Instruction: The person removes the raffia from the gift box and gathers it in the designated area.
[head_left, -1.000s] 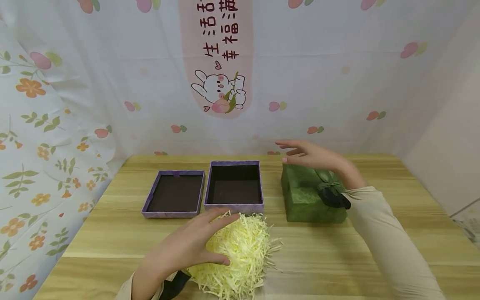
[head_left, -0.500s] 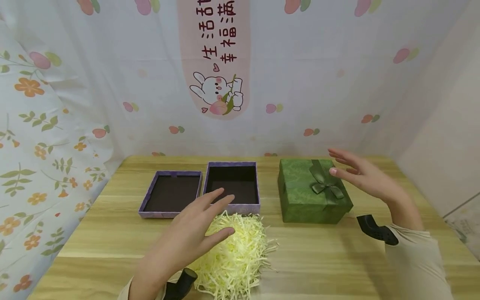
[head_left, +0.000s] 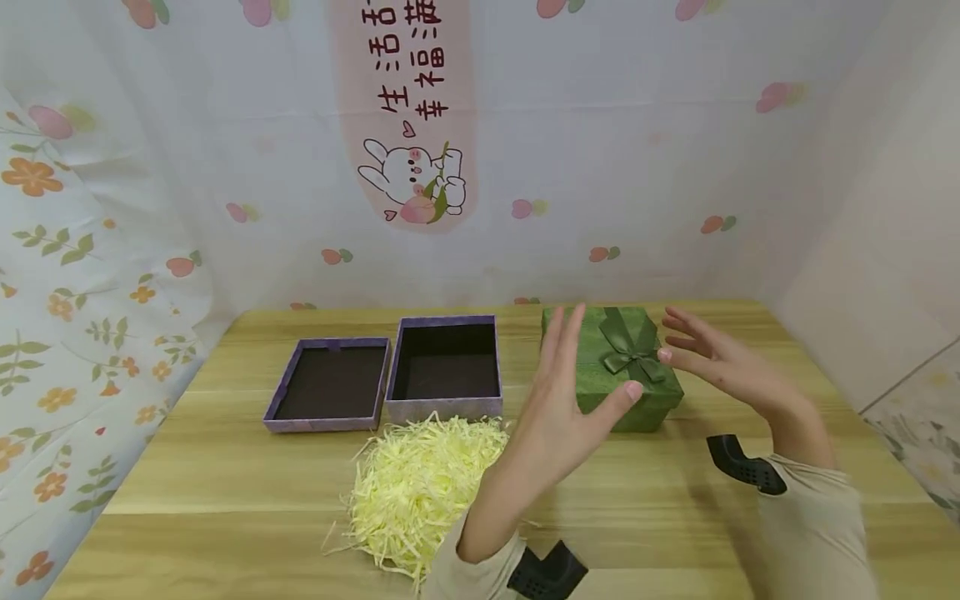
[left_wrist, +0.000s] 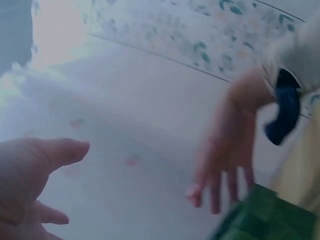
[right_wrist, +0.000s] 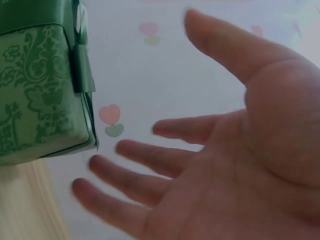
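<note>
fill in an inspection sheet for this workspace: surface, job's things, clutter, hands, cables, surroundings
Surface: wood-grain table
Job's things: green box, bow on top
Clutter: heap of yellow shreds, a few loose strands beside it; purple box, open, behind the heap; shallow purple tray left of that box
Hands: left hand and right hand open, holding nothing; right apart from green box, left's contact unclear
Cables: nothing seen
Surroundings: printed cloth behind and at left

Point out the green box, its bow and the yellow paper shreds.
Green box (head_left: 590, 346): head view, on the top of its lid.
Bow (head_left: 633, 357): head view, on its knot.
Yellow paper shreds (head_left: 420, 492): head view, mid-pile.
</note>
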